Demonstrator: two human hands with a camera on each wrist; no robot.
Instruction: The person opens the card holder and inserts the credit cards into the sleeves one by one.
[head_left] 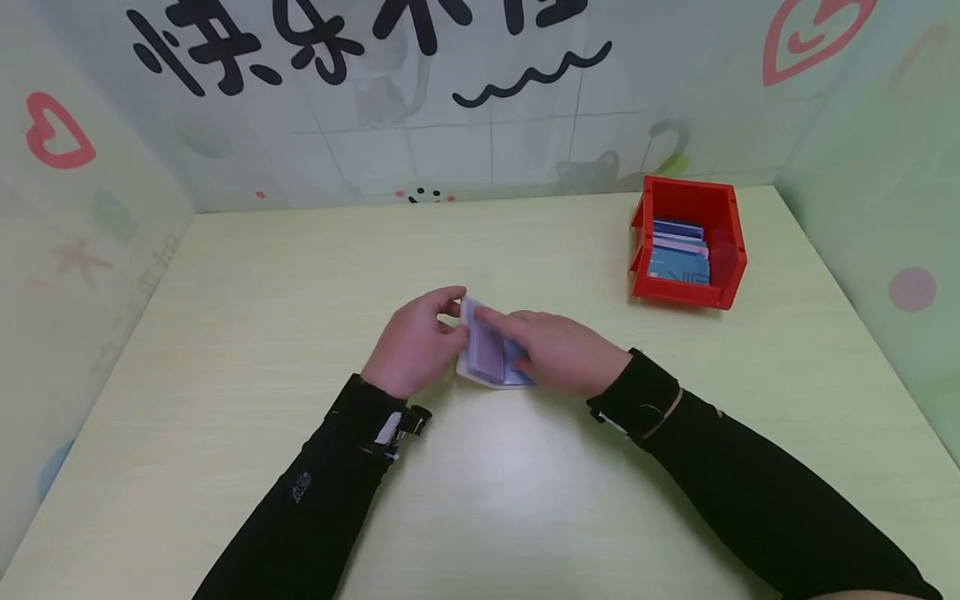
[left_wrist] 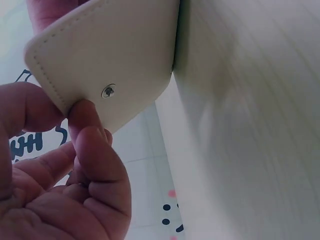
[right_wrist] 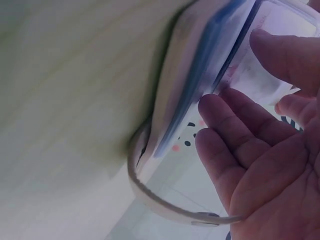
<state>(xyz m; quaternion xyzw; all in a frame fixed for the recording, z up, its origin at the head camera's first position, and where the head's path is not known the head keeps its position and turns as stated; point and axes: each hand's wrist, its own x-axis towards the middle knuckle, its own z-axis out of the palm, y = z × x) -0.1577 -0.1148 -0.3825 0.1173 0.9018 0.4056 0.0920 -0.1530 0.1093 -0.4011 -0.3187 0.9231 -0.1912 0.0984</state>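
A cream card holder with clear plastic sleeves stands opened out on the table. My left hand is at its left side. In the left wrist view, thumb and fingers pinch the corner of its stitched cover, beside a metal snap. From the right, my right hand reaches over the sleeves with its index finger across them. In the right wrist view its thumb touches a clear sleeve, and the other fingers lie fairly straight along the sleeve edges. A cream strap curves out below them.
A red open bin stands at the back right of the pale table, with several blue and pink cards in it. Printed wall panels border the table at the back and both sides.
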